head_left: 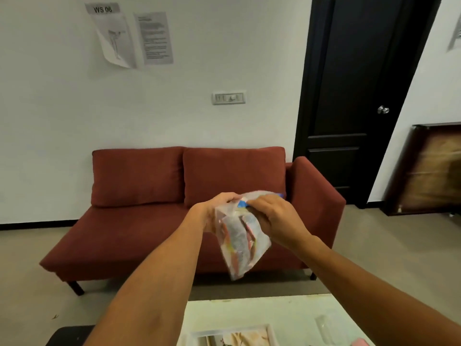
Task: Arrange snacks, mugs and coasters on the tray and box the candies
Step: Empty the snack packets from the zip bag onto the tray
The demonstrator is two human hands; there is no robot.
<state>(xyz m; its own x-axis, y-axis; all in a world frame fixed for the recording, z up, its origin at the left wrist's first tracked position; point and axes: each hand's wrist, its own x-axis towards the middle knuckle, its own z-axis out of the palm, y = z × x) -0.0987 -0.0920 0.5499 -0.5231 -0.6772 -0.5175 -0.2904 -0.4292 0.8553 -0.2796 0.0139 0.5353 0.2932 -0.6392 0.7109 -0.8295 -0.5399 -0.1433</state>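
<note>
A clear plastic bag (240,236) of colourful snacks is held up before a red sofa (139,221). Its top edge is pinched by the left hand (215,209) and the right hand (272,216).

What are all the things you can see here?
bag: one, clear with colourful packets inside, held up in front of the sofa
sofa: one, red, against the white wall
door: one, dark brown, right of the sofa
switch panel: one, grey, on the wall above the sofa
papers: three, white-grey, high on the wall
table: one, pale, bottom edge
tray: one, white-rimmed, on the table
board: one, brown, leaning at far right
left hand: one, grips the bag's top
right hand: one, pinches the bag's top
</note>
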